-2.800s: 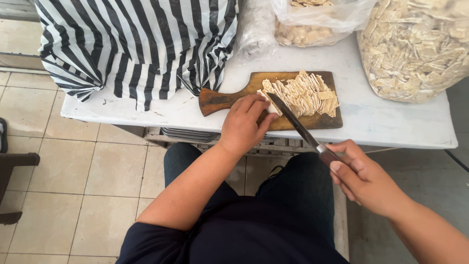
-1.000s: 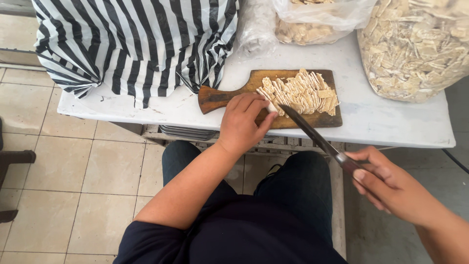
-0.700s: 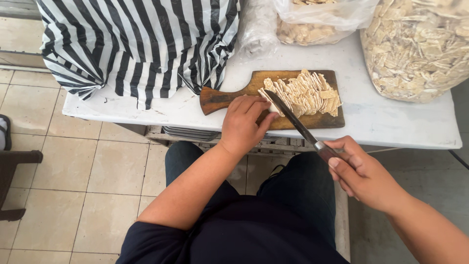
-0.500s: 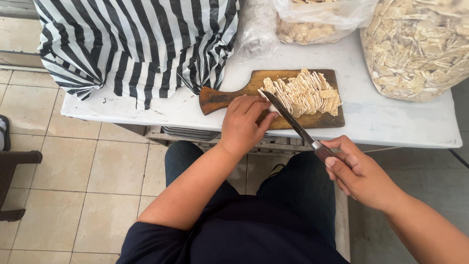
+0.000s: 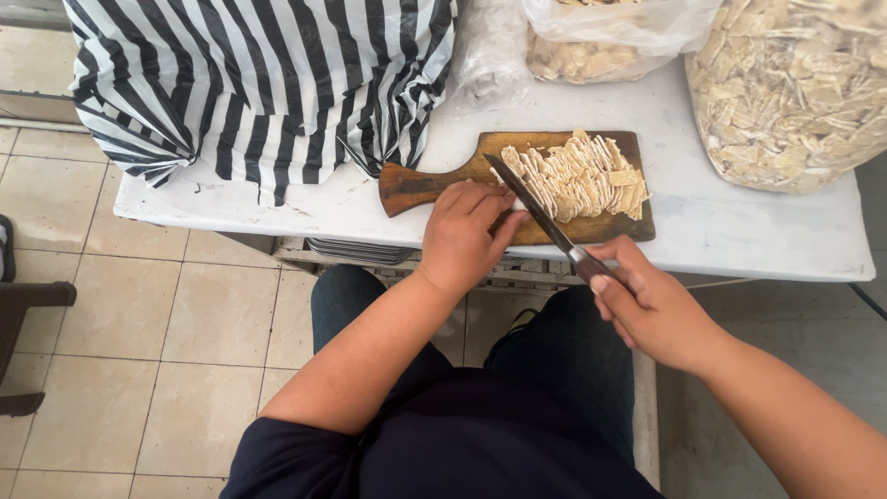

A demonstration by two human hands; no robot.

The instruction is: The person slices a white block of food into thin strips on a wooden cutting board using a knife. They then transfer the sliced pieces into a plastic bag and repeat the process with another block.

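A single head-worn camera looks steeply down over the person's lap at the near edge of a white table (image 5: pixel 739 236). It sits close, arm's reach above. The table's far edge is cut off at the top.

Cutting board (image 5: pixel 591 226): brown wood, dark and worn smooth at the handle end. Knife (image 5: pixel 531 201): dull grey metal blade, dark matt handle. Strips (image 5: pixel 582 176) on the board: pale, dry, matt, ridged surface. Bench (image 5: pixel 739 231): white painted top, matt, scuffed and chipped along the front edge. Striped bag (image 5: pixel 268 74): thin glossy plastic, black and white, creased. Clear bags (image 5: pixel 795 92): transparent plastic film, shiny and wrinkled. Floor (image 5: pixel 139 314): beige tiles, smooth, low sheen.
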